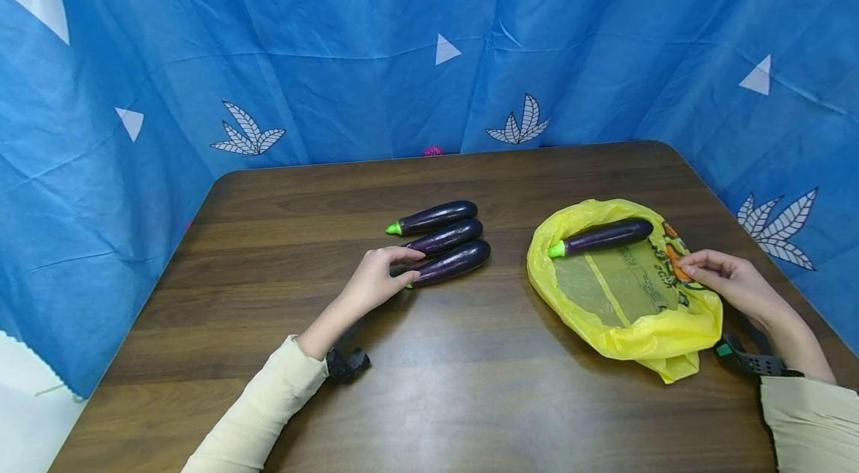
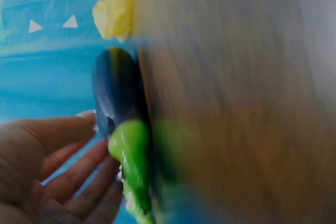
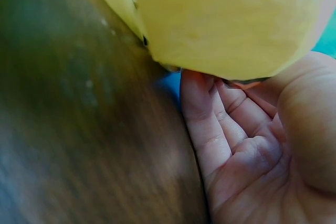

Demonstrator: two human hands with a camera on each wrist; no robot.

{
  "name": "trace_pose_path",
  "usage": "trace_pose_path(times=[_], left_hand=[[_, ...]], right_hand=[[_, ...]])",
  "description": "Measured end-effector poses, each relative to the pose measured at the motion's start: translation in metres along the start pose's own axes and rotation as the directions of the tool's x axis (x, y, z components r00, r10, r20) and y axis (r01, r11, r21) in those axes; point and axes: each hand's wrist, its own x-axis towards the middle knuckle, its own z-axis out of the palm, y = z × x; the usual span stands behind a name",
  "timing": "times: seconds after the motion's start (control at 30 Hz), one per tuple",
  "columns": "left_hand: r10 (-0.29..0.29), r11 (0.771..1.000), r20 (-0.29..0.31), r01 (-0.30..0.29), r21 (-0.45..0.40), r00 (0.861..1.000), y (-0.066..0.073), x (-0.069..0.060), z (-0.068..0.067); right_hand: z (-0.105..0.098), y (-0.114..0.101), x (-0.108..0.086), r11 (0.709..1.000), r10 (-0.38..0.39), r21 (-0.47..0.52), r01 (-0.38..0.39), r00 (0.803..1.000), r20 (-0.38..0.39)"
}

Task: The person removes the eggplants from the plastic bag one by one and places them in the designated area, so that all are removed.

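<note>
Three dark purple eggplants with green stems lie side by side left of the table's middle: the far one (image 1: 438,217), the middle one (image 1: 448,236) and the nearest eggplant (image 1: 456,262). My left hand (image 1: 382,275) has its thumb and fingers around the stem end of the nearest one, whose green cap (image 2: 131,148) shows in the left wrist view. To the right sits a yellow plastic bag (image 1: 577,312), its mouth spread wide. Another eggplant (image 1: 607,236) lies inside it, toward the far side. My right hand (image 1: 734,283) pinches the bag's right rim; the bag hides its fingertips in the right wrist view.
All this is on a brown wood-grain table (image 1: 429,398) with rounded far corners. A blue curtain (image 1: 376,48) with white triangles and leaf prints hangs behind and along the sides. Black straps (image 1: 347,365) are on both wrists.
</note>
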Motion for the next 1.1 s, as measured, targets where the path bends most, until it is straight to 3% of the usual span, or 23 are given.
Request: trace_pose_path(times=[0.23, 0.43, 0.67, 0.8, 1.1], left_hand=[[0.039, 0.997, -0.032, -0.041, -0.067, 0.999, 0.016, 0.014, -0.009], [0.162, 0.979, -0.037, -0.166, -0.116, 0.986, 0.053, 0.039, -0.002], [0.230, 0.967, 0.069, -0.220, -0.131, 0.971, 0.098, 0.063, 0.032], [0.257, 0.960, 0.091, -0.244, -0.139, 0.962, 0.119, 0.080, 0.057], [0.257, 0.962, 0.147, -0.240, -0.129, 0.955, 0.140, 0.117, 0.111]], right_hand=[[-0.001, -0.001, -0.001, 1.000, -0.001, -0.028, 0.000, 1.000, -0.007], [0.000, 0.002, -0.004, 1.000, -0.024, -0.015, 0.024, 1.000, -0.010], [0.001, 0.001, -0.001, 0.999, -0.040, -0.001, 0.040, 0.999, 0.000], [-0.001, 0.000, -0.002, 1.000, -0.028, -0.014, 0.028, 1.000, -0.014], [-0.001, 0.003, 0.000, 0.999, -0.038, 0.003, 0.038, 0.999, 0.006]])
